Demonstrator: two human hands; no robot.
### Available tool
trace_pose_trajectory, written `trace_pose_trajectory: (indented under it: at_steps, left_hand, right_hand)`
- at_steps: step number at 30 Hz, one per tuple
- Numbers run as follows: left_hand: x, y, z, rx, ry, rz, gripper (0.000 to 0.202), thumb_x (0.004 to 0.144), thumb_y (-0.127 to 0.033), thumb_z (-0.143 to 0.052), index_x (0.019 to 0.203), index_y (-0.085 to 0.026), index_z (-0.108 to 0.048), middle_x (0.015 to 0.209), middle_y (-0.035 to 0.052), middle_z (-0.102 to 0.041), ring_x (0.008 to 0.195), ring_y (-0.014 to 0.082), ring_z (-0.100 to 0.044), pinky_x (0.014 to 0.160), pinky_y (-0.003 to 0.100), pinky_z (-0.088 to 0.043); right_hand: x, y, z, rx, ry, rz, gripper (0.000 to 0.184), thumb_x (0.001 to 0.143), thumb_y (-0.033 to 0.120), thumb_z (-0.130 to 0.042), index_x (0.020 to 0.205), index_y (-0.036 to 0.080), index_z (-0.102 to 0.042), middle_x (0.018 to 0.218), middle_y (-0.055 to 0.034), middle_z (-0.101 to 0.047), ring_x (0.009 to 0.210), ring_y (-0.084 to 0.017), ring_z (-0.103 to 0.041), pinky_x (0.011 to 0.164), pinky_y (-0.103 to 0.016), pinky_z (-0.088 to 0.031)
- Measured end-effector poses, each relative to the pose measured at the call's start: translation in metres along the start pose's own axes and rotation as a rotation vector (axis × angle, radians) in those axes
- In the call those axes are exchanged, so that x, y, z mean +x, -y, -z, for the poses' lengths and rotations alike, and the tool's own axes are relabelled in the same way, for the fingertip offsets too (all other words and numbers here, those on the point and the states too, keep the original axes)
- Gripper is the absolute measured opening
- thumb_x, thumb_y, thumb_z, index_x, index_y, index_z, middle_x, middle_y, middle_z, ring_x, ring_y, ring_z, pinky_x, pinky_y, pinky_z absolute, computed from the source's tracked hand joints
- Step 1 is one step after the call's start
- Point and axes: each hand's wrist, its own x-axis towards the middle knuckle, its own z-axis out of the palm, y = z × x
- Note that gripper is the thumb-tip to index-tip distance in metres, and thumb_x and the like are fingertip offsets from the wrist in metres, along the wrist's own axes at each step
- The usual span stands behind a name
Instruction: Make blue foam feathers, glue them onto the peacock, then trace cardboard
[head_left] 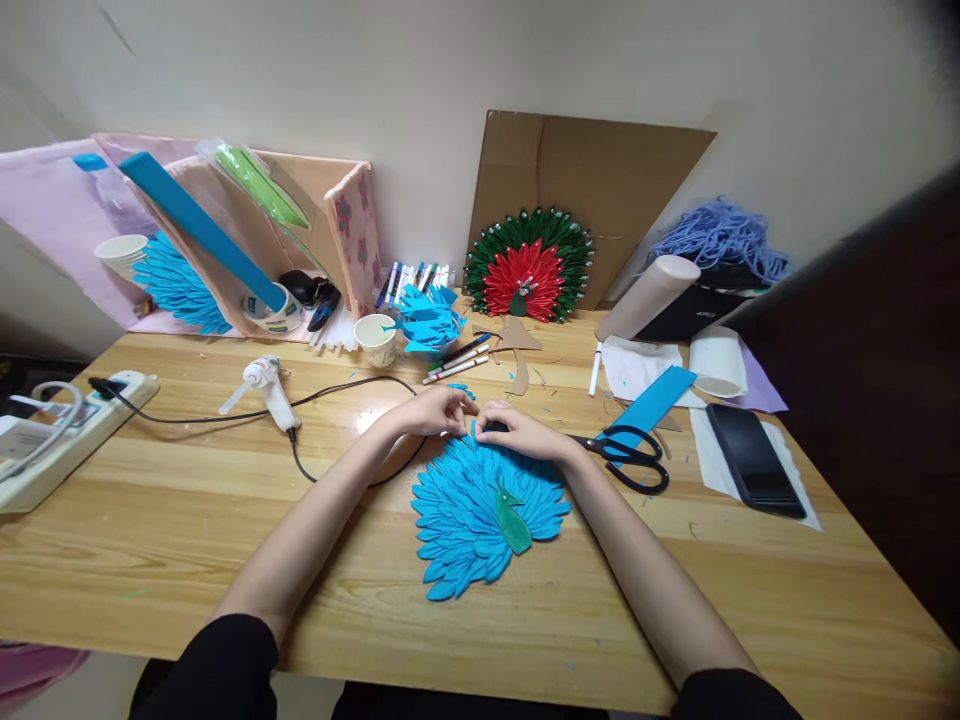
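A fan-shaped peacock craft (457, 510) of layered blue feathers lies on the table, with a green bird body (514, 522) on its front. At its far edge, my left hand (439, 411) is closed in a pinch, its fingertips close to the right ones; what it holds is hidden. My right hand (521, 430) rests over the feathers, thumb and forefinger pinched at a small upright blue feather (473, 432). Black-handled scissors (634, 460) lie just right of that hand, partly on a blue strip (651, 405).
A corded hot glue gun (271, 393) stands on the left, near a power strip (71, 440). Behind are a paper cup (376, 340), cut blue pieces (429, 318), markers (457, 365) and a red-green peacock craft (529, 265). A phone (756, 460) lies at right.
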Motion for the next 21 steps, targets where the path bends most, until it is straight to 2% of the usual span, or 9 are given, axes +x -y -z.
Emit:
trace_pose_trajectory:
  at_steps: [13,21]
  left_hand:
    - [0.0019,0.0021,-0.0037,0.082,-0.029,-0.018,0.041,0.064,-0.012,-0.063,0.104,-0.010,-0.058,0.067,0.0009,-0.064,0.059,0.0128,-0.059,0.053,0.021,-0.042]
    - [0.0029,0.0043,-0.0064,0.041,-0.033,-0.042,0.041,0.064,-0.017,-0.064,0.104,-0.011,-0.057,0.065,0.0001,-0.063,0.059,0.0128,-0.059,0.054,0.021,-0.042]
  right_hand:
    - [0.0010,-0.0064,-0.0035,0.000,-0.026,0.007,0.019,0.085,0.035,-0.055,0.083,0.018,-0.062,0.089,-0.0035,-0.057,0.094,-0.018,-0.050,0.085,-0.031,-0.039]
    - [0.0018,-0.0033,-0.0014,0.012,-0.038,-0.008,0.014,0.082,0.031,-0.058,0.081,0.018,-0.061,0.088,-0.0025,-0.057,0.093,-0.017,-0.050,0.086,-0.030,-0.038]
